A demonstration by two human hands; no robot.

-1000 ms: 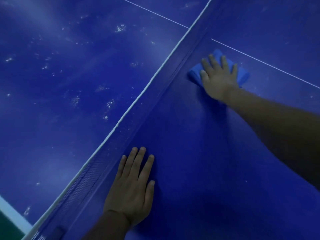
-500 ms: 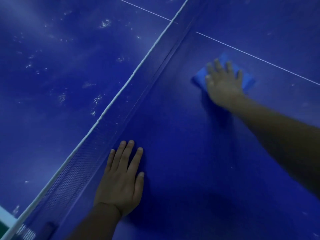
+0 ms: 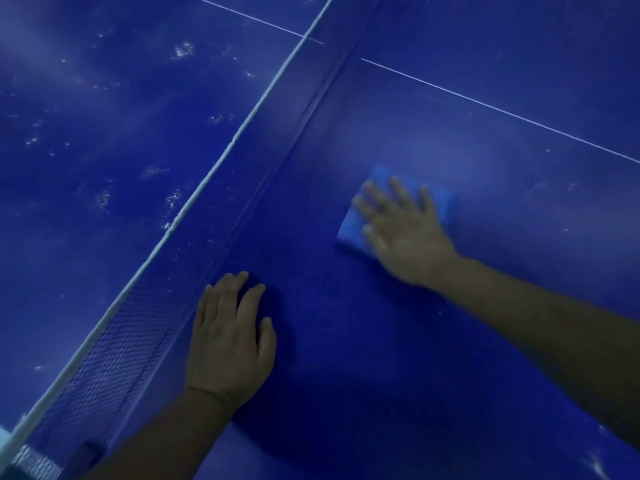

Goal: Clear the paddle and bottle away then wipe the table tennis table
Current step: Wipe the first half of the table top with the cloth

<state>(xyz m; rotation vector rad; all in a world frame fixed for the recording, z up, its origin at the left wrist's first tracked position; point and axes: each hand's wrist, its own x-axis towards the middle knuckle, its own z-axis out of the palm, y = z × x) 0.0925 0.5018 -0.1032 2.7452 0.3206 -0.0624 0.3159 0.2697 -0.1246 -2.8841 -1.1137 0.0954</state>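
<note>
Right hand [image 3: 405,233], fingers flat, presses cloth [image 3: 349,230] onto table [image 3: 485,306], center-right, to wipe. Left hand [image 3: 228,341] flat beside net [image 3: 114,341], likely bracing; holds nothing.

I count two hands: my left hand [image 3: 228,341] at the lower centre of the frame and my right hand [image 3: 403,230] at centre right. There is one blue cloth [image 3: 353,230], showing under the right hand. One table tennis table [image 3: 381,358] fills the frame, with one net [image 3: 114,344] running from the lower left corner up to the top centre. I see one thin white line [image 3: 502,110] crossing the upper right, carrying on past the net at the top. White specks dot the upper left, too many and too small to count.
</note>
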